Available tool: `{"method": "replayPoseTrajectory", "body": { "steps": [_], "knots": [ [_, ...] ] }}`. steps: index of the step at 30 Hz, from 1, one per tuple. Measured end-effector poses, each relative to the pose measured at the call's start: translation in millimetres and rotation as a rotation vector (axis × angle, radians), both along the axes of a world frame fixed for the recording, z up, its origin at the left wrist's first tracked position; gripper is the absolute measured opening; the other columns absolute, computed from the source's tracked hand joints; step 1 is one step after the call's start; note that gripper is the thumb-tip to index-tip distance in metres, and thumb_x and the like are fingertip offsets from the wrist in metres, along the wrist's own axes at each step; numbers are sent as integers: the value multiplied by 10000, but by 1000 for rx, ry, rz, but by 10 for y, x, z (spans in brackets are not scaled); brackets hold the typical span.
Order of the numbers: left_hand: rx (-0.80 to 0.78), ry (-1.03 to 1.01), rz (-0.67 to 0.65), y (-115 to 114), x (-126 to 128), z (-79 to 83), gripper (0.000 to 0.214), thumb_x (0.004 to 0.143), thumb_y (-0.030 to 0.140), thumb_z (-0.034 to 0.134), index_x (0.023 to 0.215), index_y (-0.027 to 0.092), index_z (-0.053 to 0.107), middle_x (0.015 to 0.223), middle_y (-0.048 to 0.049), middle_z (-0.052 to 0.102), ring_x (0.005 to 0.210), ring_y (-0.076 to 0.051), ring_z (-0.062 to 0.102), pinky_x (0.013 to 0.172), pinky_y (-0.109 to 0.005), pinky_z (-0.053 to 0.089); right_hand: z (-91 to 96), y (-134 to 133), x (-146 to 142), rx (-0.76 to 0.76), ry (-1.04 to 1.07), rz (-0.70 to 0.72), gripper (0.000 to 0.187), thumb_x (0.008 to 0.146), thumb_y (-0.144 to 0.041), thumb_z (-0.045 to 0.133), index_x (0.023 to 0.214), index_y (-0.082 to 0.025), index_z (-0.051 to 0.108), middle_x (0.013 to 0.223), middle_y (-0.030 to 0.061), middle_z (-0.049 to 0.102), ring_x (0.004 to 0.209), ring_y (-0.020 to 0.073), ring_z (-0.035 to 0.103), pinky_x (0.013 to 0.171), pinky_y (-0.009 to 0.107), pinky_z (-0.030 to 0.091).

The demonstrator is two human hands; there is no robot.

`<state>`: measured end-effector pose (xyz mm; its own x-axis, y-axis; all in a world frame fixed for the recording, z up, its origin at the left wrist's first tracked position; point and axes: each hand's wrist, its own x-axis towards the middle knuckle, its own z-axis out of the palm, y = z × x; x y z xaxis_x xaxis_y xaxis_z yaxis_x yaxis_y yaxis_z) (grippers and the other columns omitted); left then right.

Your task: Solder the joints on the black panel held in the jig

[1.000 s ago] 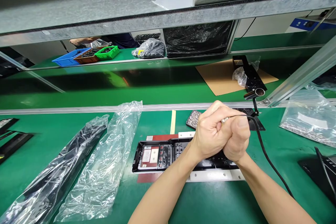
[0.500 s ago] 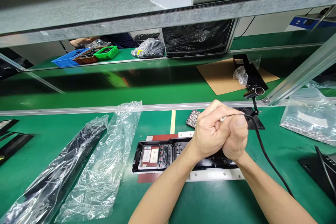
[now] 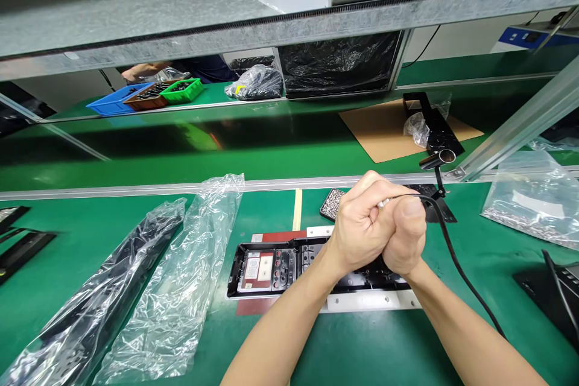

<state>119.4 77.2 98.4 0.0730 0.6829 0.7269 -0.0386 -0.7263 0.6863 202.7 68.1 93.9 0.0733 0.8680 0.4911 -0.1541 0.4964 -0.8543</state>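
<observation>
Above a long black plastic housing [image 3: 289, 271], my left hand [image 3: 364, 223] and my right hand [image 3: 404, 235] are pressed together with fingers wrapped. From between them comes a black cable [image 3: 446, 238] with a small silver end beside my left fingers. It passes over my right thumb and trails down to the right. Whatever else the two hands enclose is hidden. Under them, the housing lies in a fixture with white strips [image 3: 371, 300] and a reddish-brown base [image 3: 256, 306]. My hands and forearms cover its middle and part of its right side.
A tray of small screws [image 3: 332, 204] sits behind the housing. A metal tube holder [image 3: 438, 160] stands beyond my hands. Plastic-wrapped parts [image 3: 104, 289] and a clear bag [image 3: 176, 289] lie left. A bag of small parts [image 3: 534, 199] is right. A shelf [image 3: 181, 36] spans overhead.
Both hands stay clasped in nearly the same place over the housing. The whole view shifts only slightly.
</observation>
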Motion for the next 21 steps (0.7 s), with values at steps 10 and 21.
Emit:
{"method": "replayPoseTrajectory", "body": {
  "steps": [10, 21],
  "knots": [
    [18, -25, -17, 3, 1, -7, 273, 1030, 393, 560, 982, 185, 730, 907, -53, 674, 848, -152, 634, 760, -288, 541, -3, 13, -3, 6, -11, 10, 604, 922, -695, 515, 575, -202, 485, 570, -16, 432, 546, 135, 402, 509, 304, 351],
    [29, -12, -13, 8, -3, -4, 282, 1037, 397, 541, 976, 189, 723, 891, -52, 670, 839, -156, 617, 755, -293, 530, -33, 22, 5, -6, 2, 0, 602, 912, -691, 528, 556, -210, 463, 573, -8, 424, 545, 141, 389, 495, 312, 340]
  ]
}}
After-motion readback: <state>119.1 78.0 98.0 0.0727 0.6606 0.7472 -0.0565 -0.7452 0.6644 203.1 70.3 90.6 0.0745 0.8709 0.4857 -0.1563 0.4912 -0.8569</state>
